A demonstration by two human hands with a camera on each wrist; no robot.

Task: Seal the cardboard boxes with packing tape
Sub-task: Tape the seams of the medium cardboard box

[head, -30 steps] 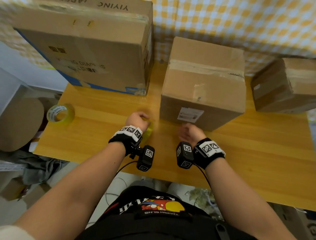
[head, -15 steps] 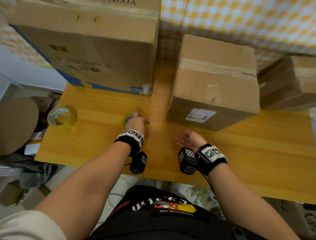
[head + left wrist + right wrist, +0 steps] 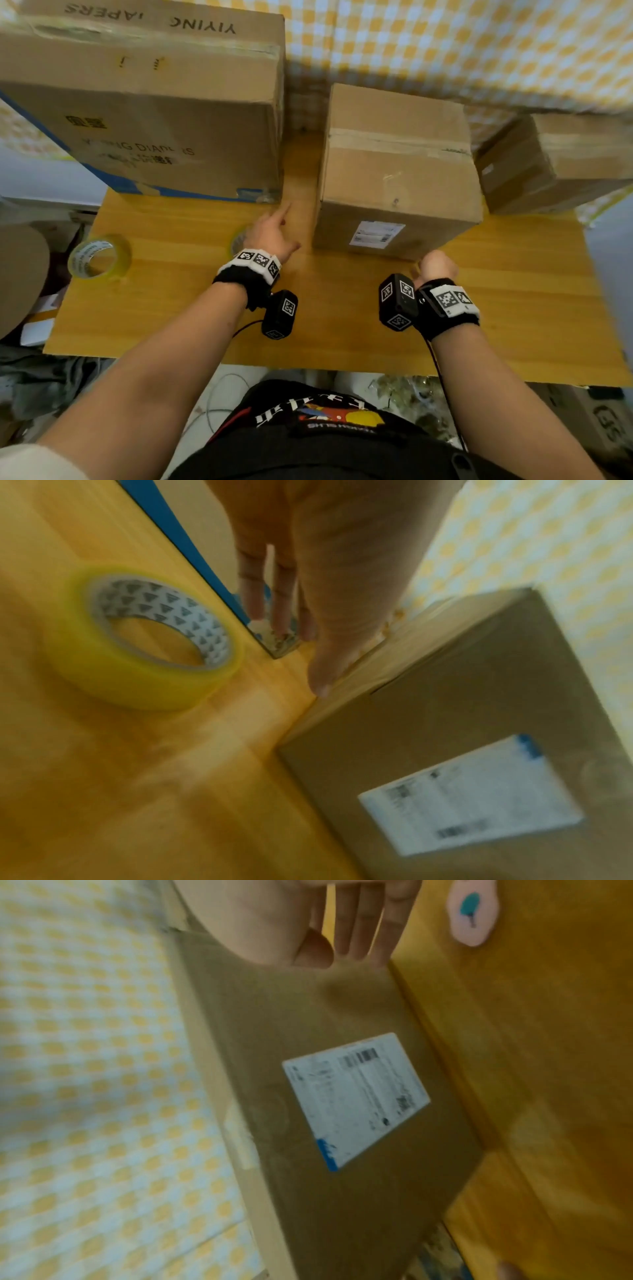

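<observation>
A yellow tape roll [image 3: 147, 637] lies flat on the wooden table [image 3: 342, 308], just left of my left hand [image 3: 282, 224], half hidden behind it in the head view. My left hand [image 3: 301, 653] holds nothing; its fingers [image 3: 251, 588] stretch straight toward the gap between the big printed box [image 3: 154, 113] and the middle cardboard box [image 3: 394, 171]. The middle box has tape across its top and a white label [image 3: 376, 234] on its front. My right hand [image 3: 430, 263] hovers empty at that box's front lower edge, fingers [image 3: 363, 934] relaxed.
A second tape roll [image 3: 99, 257] lies near the table's left edge. A third cardboard box [image 3: 555, 161] stands at the right. A checked cloth [image 3: 445, 44] hangs behind. A pink sticker [image 3: 472, 912] is on the table to the right.
My left hand has let go of the tape roll, leaving it on the table, and has reached forward with straight fingers. My right hand has moved closer to the middle box's front.
</observation>
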